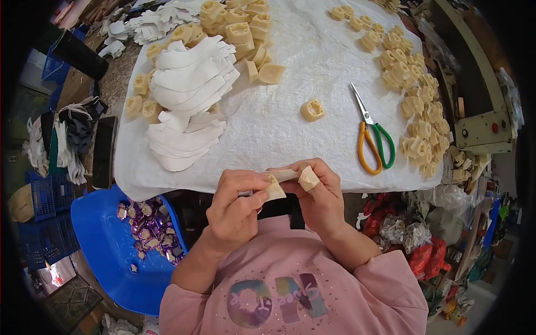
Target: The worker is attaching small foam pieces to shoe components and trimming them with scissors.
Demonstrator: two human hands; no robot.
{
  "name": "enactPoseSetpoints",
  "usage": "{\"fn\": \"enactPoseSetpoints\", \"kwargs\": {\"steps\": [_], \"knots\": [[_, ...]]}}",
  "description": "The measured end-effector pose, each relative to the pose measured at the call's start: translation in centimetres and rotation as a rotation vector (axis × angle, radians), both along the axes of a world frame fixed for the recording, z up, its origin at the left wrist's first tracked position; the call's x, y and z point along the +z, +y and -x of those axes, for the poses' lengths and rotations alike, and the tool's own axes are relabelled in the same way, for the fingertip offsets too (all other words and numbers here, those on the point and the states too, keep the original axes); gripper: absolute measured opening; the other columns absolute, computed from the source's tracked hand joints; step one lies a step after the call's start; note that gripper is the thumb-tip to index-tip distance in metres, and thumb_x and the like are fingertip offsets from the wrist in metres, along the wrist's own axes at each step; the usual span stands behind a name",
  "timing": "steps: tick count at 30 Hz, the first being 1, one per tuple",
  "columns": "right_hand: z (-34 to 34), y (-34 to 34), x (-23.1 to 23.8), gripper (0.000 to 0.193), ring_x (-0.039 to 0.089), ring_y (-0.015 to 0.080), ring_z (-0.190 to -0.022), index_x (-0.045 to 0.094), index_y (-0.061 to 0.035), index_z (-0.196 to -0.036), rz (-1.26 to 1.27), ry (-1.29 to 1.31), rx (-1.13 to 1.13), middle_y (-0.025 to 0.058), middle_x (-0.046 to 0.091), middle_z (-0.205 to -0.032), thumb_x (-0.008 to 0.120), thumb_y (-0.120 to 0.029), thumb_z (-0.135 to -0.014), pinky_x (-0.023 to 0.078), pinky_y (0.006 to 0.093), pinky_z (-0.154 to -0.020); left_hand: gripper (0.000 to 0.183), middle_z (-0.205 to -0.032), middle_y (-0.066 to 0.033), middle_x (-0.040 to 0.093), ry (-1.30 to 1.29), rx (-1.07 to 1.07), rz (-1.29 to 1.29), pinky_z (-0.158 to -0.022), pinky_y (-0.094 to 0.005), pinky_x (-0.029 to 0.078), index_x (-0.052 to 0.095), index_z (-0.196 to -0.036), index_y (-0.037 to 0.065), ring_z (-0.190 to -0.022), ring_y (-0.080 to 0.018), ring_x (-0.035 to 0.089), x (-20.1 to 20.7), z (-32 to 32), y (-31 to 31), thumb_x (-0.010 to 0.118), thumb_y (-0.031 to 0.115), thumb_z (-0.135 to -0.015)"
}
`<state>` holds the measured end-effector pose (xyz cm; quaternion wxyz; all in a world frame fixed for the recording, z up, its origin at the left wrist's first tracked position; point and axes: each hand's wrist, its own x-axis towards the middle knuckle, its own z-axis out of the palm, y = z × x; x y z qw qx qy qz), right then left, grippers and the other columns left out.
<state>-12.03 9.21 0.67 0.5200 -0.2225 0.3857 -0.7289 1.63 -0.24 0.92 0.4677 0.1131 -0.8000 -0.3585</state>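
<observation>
Just off the near edge of the cloth-covered table, my left hand (234, 195) pinches a small cream piece (276, 190) with a flared end. My right hand (322, 198) is closed opposite it, its fingertips on a pale strip (286, 174) that runs between the hands. Whether the strip and the cream piece are joined, I cannot tell. Beige wrapping (309, 178) covers the right thumb. Beyond my hands, a single glossy cream block (312, 110) with a hollowed top stands on the cloth. Scissors (368, 125) with one orange and one green handle lie to its right, blades closed and pointing away.
Stacked white cut sheets (192, 75) and a heap of cream blocks (237, 30) occupy the left. More cream blocks (416, 95) line the right edge. A blue basin (106, 251) below left holds purple shiny pieces (151, 229). A dark phone (104, 151) lies beside the cloth.
</observation>
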Motion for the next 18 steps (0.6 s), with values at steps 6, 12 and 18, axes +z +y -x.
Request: {"fn": "enactPoseSetpoints", "kwargs": {"steps": [6,12,18], "knots": [[-0.5,0.0,0.9,0.025,0.061,0.0251,-0.101,0.053,0.0061,-0.106,-0.074,0.171,-0.019,0.0207,0.060,-0.114,0.041,-0.014,-0.098,0.051,0.0340,-0.088,0.018,-0.085,-0.0119,0.056,-0.170,0.162,0.276,-0.055,-0.0329,0.041,0.058,-0.081,0.000,-0.069,-0.0249,0.054,0.2,1.0,0.4,0.064,-0.005,-0.065],[-0.2,-0.6,2.1,0.022,0.064,0.0205,-0.095,0.056,0.0050,-0.107,-0.244,0.651,0.021,0.0174,0.064,-0.107,0.044,-0.009,-0.095,0.052,0.0317,-0.081,0.011,-0.083,-0.0099,0.053,-0.305,0.216,0.369,-0.052,-0.0348,0.036,0.057,-0.077,0.001,-0.064,-0.0232,0.048,0.7,1.6,0.4,0.063,0.000,-0.068],[2.4,-1.3,1.8,0.023,0.063,0.0193,-0.093,0.057,0.0033,-0.109,-0.196,0.818,0.147,0.0125,0.066,-0.101,0.054,-0.010,-0.090,0.050,0.0330,-0.082,0.018,-0.091,-0.0145,0.059,-0.137,0.096,0.000,-0.063,-0.0314,0.048,0.055,-0.082,-0.001,-0.076,-0.0253,0.057,-0.2,0.6,-0.2,0.063,-0.013,-0.070]]}}
